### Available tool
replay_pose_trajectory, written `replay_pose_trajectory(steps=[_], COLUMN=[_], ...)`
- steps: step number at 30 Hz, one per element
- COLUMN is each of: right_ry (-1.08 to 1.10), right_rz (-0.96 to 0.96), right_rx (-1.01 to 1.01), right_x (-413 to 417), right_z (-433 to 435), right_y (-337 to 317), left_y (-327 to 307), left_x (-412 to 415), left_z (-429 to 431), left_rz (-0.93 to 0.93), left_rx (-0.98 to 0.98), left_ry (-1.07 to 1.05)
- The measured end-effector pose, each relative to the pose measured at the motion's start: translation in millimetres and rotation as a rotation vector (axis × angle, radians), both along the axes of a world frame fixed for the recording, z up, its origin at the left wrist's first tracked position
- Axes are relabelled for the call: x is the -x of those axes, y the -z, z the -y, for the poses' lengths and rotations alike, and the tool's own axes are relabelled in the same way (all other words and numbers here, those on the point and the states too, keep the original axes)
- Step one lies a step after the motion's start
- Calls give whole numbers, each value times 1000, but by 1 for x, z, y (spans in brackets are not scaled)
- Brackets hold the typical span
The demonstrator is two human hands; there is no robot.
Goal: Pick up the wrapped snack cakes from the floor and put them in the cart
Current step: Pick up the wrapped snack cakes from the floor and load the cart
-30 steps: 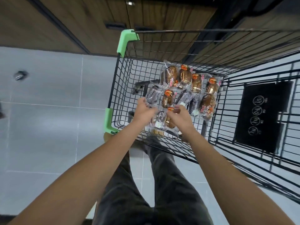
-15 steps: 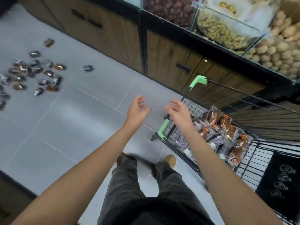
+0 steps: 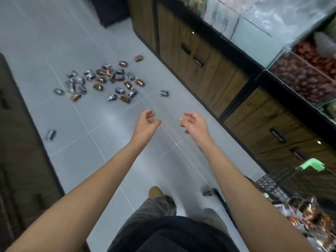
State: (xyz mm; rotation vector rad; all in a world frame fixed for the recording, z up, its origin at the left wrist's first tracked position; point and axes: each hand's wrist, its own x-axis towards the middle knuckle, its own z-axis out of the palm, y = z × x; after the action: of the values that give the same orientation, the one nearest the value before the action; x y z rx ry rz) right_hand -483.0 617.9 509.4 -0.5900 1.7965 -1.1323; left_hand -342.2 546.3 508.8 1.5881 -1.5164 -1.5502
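Observation:
Several wrapped snack cakes (image 3: 101,81), brown and silver-black, lie scattered on the grey tile floor ahead at upper left. One stray cake (image 3: 163,93) lies nearer the cabinets, another (image 3: 51,134) sits far left. My left hand (image 3: 146,125) and my right hand (image 3: 193,124) are stretched out in front of me, both empty with loosely curled fingers, well short of the pile. The black wire cart (image 3: 269,184) with green corner caps stands at lower right, with several wrapped cakes (image 3: 307,215) inside it, blurred.
Wooden cabinets (image 3: 205,70) with black handles run along the right, topped by glass bins of bulk food (image 3: 305,77). A dark wooden unit (image 3: 21,142) lines the left. My legs and a shoe (image 3: 155,192) are below on the tiles.
My hands left the cart empty after setting cakes in it. My view swung left from the cart to the floor pile, which now appears closer and more central; the cart slid to the lower right.

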Motion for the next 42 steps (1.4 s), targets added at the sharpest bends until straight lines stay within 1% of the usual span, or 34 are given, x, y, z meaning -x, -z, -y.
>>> replay_pose_trajectory(steps=[6,11,14,18,21,26,29,36,42], right_ry=[-132,-208,-237,-297,-317,-339,-375,-419,-399], right_rz=[-15,-12,-19,-55,-41,-35,-35,-46,-30], right_rx=[31,37,43,31,33,-5,-46,-129,-193], right_x=[-56,-79,-86,-91,-91,-85,-82,-88,-102], right_z=[89,154,201,275,340,444,497,596,673], right_y=[-8,-9,-4,8,15,24,32,47,83], left_y=[-11,-6,-1,7,11,14,17,37,81], left_x=[-64,-90,-101,-110,-110,-103,-100,-114,-140], left_z=[72,123,161,230,290,386,438,535,622], left_rz=[0,1,26,61,79,110,107,118,193], left_rx=[45,38,40,31,30,-32,-50,-85,-103], left_ry=[-62,-115,-112,-129,-143,-141,-184,-208,-157])
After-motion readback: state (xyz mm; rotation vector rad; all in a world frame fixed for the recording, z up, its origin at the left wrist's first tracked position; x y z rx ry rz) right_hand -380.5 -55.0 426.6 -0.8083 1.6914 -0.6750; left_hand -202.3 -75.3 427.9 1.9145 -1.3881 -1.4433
